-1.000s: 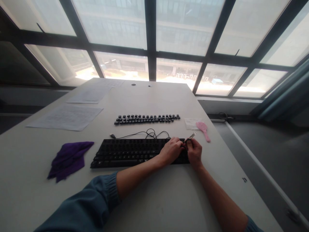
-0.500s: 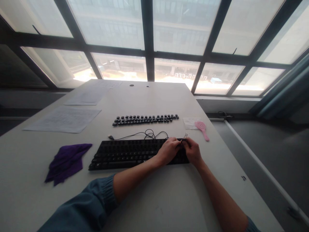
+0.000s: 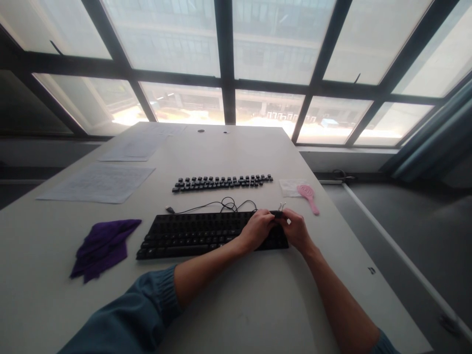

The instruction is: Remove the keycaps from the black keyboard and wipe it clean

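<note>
Blue-grey cloth made up the sleeve [image 3: 142,309] nearest the viewer, on the left arm. Ahead of it a black keyboard [image 3: 199,236] lay with its long axis running left to right, its front edge towards the person; a purple cloth [image 3: 103,248] lay off its left end. Over the keyboard's right end, the left hand [image 3: 259,227] had its fingers bent, though I could not tell whether they gripped anything. The right hand [image 3: 295,228] pinched the base of a small pronged tool [image 3: 282,206] at the keyboard's far right corner. Its prongs pointed away from the person in a narrow V; a second earlier they had leaned rightward, with more of their length showing. Past the keyboard lay a cable plug [image 3: 170,210], then a pink brush [image 3: 306,192] partly on a pale packet [image 3: 287,188], rows of loose keycaps [image 3: 223,184], and printed sheets [image 3: 99,183] at left.
</note>
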Demonstrator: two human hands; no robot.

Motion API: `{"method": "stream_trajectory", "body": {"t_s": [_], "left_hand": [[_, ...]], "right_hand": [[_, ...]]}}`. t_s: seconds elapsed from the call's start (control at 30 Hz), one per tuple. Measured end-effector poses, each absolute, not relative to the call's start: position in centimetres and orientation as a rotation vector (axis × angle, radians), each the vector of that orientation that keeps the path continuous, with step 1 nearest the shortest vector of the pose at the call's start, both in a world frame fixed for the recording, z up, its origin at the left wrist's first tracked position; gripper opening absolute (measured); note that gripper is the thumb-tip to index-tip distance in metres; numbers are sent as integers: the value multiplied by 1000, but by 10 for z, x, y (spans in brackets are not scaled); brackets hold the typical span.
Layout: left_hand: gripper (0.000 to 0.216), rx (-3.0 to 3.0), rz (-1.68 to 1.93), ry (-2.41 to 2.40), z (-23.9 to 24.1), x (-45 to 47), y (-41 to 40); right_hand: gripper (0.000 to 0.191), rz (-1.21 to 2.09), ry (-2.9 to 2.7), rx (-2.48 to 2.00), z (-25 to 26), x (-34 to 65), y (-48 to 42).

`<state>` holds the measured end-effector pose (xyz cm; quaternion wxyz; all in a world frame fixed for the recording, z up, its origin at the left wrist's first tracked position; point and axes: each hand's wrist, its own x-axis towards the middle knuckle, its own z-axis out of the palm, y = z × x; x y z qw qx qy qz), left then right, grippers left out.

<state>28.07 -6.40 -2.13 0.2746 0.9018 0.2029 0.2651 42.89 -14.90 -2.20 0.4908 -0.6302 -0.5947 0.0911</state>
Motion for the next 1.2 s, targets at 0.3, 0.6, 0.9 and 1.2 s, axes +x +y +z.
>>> {"method": "stream_trajectory", "body": {"t_s": [0.3, 0.6, 0.9, 1.2], "left_hand": [[10, 2400, 706, 540, -26, 282, -61], [17, 2360, 726, 549, -25, 281, -63], [20, 2354, 703, 511, -25, 281, -61], [27, 2249, 731, 553, -17, 279, -64]], "right_hand": [[17, 250, -1343, -1476, -32, 432, -148], [15, 396, -1397, -1443, -28, 438, -147], [7, 393, -1475, -1433, -24, 437, -148], [11, 356, -1445, -1412, -23, 435, -145]]}}
